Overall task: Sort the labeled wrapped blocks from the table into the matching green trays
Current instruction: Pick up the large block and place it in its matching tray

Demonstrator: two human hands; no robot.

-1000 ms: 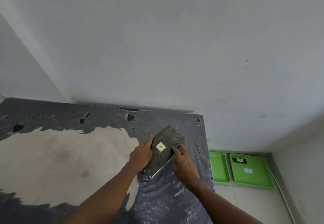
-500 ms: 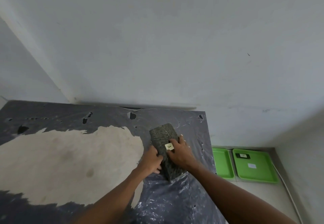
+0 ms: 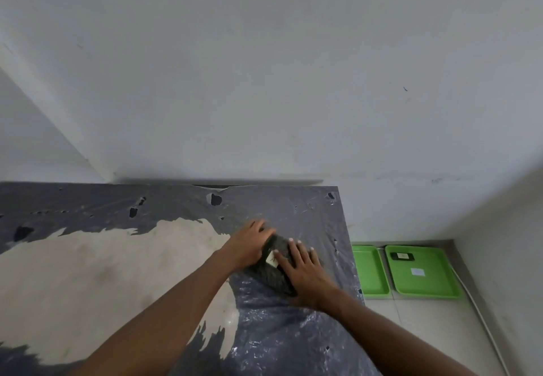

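A dark wrapped block (image 3: 271,270) with a small pale label lies on the table near its right edge. My left hand (image 3: 248,246) grips its far left side. My right hand (image 3: 302,270) lies flat over its right half, fingers spread, and covers part of the label. Both hands hide most of the block. Two green trays sit on the floor to the right of the table: a narrow-looking one (image 3: 370,271) partly cut off by the table edge, and a wider one (image 3: 423,271) that holds a white label and a small dark item.
The table (image 3: 102,272) has a worn beige top with torn dark plastic sheeting (image 3: 279,331) over its right and far parts. A white wall rises behind it. A pale tiled floor (image 3: 426,331) and a white cable lie to the right.
The block has turned and dropped flatter onto the table. My right hand has slid over its top and spread out. My left hand has shifted up to the block's far left end.
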